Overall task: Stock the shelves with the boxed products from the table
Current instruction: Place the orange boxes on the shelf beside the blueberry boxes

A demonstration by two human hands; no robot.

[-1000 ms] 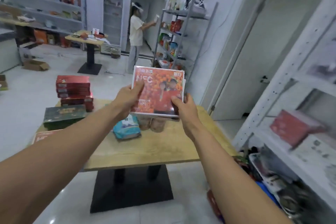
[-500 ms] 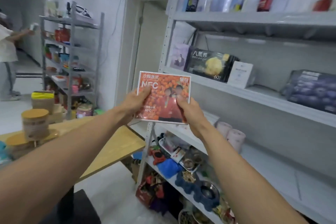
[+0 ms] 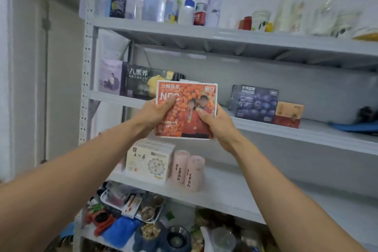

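Orange box [image 3: 186,113] now nearer shelf [image 3: 306,135] | label: NFC (white) | left hand [image 3: 156,113], right hand [image 3: 217,124] grip it

Middle shelf [image 3: 306,131]: black box [image 3: 143,84] blocks left end, blue box [image 3: 255,104] right of centre; gap between, partly hidden by orange box [image 3: 194,90]. Lower shelf [image 3: 235,196]: cream box [image 3: 149,161], pink canisters [image 3: 188,170] at left end; rest open.

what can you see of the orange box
The orange box is flat, rectangular, cardboard-looking, white-edged, printed with orange fruit, two figures in red, Chinese text and "NFC". It is held upright in the air, front toward the camera, before the middle shelf; the left hand grips its left edge, the right hand its lower right side.
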